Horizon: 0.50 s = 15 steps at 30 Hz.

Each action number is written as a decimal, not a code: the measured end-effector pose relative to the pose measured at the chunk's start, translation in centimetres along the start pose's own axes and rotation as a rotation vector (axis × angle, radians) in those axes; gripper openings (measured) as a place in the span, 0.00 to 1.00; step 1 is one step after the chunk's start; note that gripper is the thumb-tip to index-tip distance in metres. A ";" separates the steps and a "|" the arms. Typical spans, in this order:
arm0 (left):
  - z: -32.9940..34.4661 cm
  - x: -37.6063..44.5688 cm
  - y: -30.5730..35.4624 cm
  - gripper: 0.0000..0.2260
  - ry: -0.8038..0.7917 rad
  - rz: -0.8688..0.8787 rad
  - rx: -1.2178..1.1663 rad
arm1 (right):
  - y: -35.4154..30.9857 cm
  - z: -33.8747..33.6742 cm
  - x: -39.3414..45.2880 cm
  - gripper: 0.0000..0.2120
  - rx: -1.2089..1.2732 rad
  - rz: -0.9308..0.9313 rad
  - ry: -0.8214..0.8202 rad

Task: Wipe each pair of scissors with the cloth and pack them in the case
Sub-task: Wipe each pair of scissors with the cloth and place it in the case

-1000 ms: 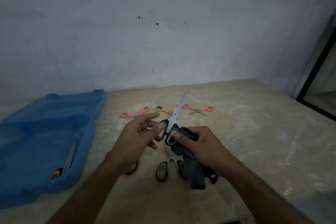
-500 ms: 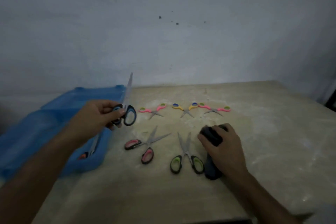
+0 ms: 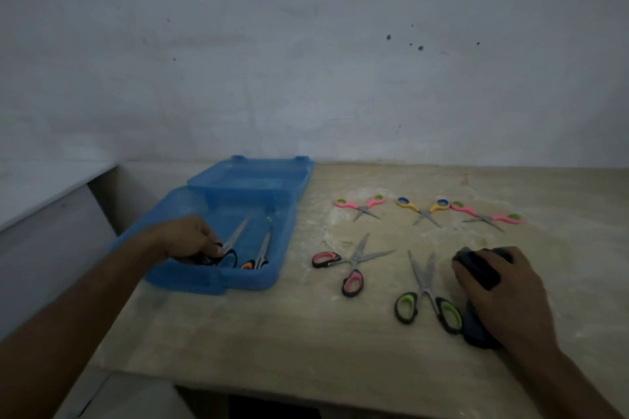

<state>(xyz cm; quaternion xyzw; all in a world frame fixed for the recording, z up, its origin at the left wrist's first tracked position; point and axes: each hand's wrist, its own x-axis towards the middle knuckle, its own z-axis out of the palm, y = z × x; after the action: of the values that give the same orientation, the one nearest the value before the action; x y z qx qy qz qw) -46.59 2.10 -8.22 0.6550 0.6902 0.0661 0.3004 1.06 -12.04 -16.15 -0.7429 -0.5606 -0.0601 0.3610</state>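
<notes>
A: Left hand (image 3: 190, 236) first. Fingers?
B: Fingers (image 3: 211, 246) curled together on the handle end of the black-handled scissors (image 3: 227, 248), inside the blue case (image 3: 218, 277). Blades point away toward the wall. Can't tell if the scissors already rest on the case floor.
A: Anything else in the case?
B: Orange-handled scissors (image 3: 260, 253), just beside the black pair, on its right, blades also pointing away. Case lid (image 3: 252, 177) is open, lying flat behind the tray.
A: Right hand (image 3: 500, 296)?
B: Palm down on the bench (image 3: 306, 333), fingers (image 3: 466, 274) wrapped over a dark cloth (image 3: 476, 330). Clamped on it; cloth bunches out at the fingertips and under the palm.
A: What's around that hand?
B: Green-handled scissors (image 3: 425, 296) just left of the cloth, right handle loop close to it, can't tell if touching. Blades slightly apart, pointing away.
A: Further out?
B: Pink-and-black-handled scissors (image 3: 352, 264) between the green pair and the case, blades spread wide. Back row, three small pairs, all open: pink small scissors (image 3: 362, 207) on the left, yellow small scissors (image 3: 422, 211) in the middle, pink small scissors with green loops (image 3: 486, 216) on the right. Yellow and right-hand pink handles nearly meet.
A: Surface?
B: Pale, streaky bench against a grey wall (image 3: 306, 61). Case sits at the left end of the bench, near the front edge. Dim lighting, left forearm blurred.
</notes>
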 end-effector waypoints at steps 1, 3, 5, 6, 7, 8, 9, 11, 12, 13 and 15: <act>0.2 0.2 0.0 0.07 -0.004 -0.004 0.049 | 0.1 0.0 0.0 0.11 0.006 0.003 -0.002; 0.4 0.3 0.0 0.10 0.011 -0.007 0.155 | 0.2 -0.1 0.0 0.11 0.013 0.011 -0.002; 0.5 0.2 0.2 0.12 0.030 -0.011 0.262 | 0.2 -0.1 0.0 0.11 0.025 0.009 0.005; 0.6 0.2 0.3 0.13 0.042 -0.009 0.313 | 0.2 -0.1 0.0 0.11 0.032 0.009 0.006; 0.7 0.2 0.5 0.14 0.050 -0.005 0.356 | 0.2 -0.1 0.0 0.11 0.037 0.011 0.003; 0.8 0.2 0.6 0.15 0.057 -0.002 0.384 | 0.2 -0.1 0.0 0.11 0.041 0.013 0.001; 0.9 0.3 0.7 0.15 0.065 0.002 0.398 | 0.1 -0.1 0.0 0.11 0.044 0.015 0.002; 1.0 0.2 1.0 0.16 0.072 0.005 0.435 | 0.0 -0.2 -0.1 0.11 0.058 0.022 0.011; 1.1 0.3 1.1 0.17 0.073 0.004 0.464 | -0.1 -0.2 -0.2 0.11 0.069 0.025 0.015; 1.2 0.3 1.3 0.17 0.077 0.003 0.498 | -0.1 -0.3 -0.2 0.11 0.078 0.026 0.016; 1.3 0.3 1.4 0.17 0.095 -0.002 0.558 | -0.2 -0.4 -0.3 0.10 0.084 0.026 0.010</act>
<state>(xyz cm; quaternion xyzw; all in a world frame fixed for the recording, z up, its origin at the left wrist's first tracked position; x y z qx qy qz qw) -44.70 2.15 -8.62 0.7080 0.6955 -0.0963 0.0756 0.91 -12.47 -15.88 -0.7340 -0.5511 -0.0352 0.3954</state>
